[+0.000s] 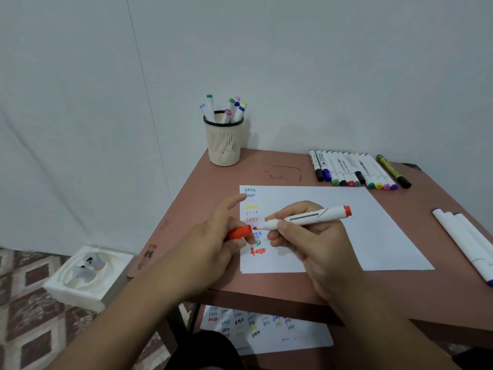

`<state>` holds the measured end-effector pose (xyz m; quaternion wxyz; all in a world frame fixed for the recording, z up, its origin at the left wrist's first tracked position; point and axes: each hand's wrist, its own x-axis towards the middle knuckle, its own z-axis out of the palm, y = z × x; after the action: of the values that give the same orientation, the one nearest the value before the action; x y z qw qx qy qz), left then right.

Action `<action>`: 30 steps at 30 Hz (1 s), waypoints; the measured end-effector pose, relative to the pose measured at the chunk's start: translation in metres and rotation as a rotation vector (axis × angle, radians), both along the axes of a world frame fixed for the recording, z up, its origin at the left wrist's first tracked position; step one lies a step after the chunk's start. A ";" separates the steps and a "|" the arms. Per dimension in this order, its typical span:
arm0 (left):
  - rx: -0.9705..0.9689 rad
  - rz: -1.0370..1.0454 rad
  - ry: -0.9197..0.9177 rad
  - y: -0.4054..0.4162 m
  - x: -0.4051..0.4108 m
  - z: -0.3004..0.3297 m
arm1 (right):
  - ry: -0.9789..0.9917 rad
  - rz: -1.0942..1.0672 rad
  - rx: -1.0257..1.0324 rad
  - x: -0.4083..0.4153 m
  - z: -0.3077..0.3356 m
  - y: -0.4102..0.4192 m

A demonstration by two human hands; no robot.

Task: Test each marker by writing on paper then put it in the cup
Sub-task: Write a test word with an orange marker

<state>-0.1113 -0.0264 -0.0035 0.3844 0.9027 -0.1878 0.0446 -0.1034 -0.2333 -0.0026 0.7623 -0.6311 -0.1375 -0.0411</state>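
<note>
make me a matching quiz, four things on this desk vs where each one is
Things:
1. orange cap
2. orange marker
3. mesh cup
4. row of markers

Places:
A. far right of the table
B. in the right hand
C. far left corner of the table
D. in the left hand

Pairs: 1-D, 2-B, 3-C, 4-A

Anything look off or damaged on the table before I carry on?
Nothing spilled or toppled. The table carries dark scribble marks behind the paper, and its left edge looks chipped and scuffed. Markers, cup and both hands look normal.
</note>
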 end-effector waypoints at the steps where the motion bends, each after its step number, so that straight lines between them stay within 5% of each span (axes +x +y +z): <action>1: 0.004 -0.011 -0.004 -0.001 0.000 0.001 | -0.007 0.008 -0.012 0.000 0.001 0.000; 13: -0.073 -0.133 -0.108 -0.007 0.004 -0.003 | 0.009 0.016 -0.205 -0.003 0.004 0.001; 21: 0.051 -0.130 0.022 0.007 0.045 0.027 | 0.064 -0.203 0.079 -0.004 0.032 0.002; 26: -0.224 0.168 -0.159 0.013 0.095 0.041 | -0.031 -0.209 0.217 0.046 0.097 0.011; 30: -0.226 0.485 -0.340 -0.003 0.127 0.030 | -0.146 -0.250 0.034 0.121 0.130 0.035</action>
<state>0.0160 -0.0292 0.0266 0.4237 0.8523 -0.0226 0.3059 0.0179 -0.1979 0.1276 0.7497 -0.6258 -0.1120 -0.1839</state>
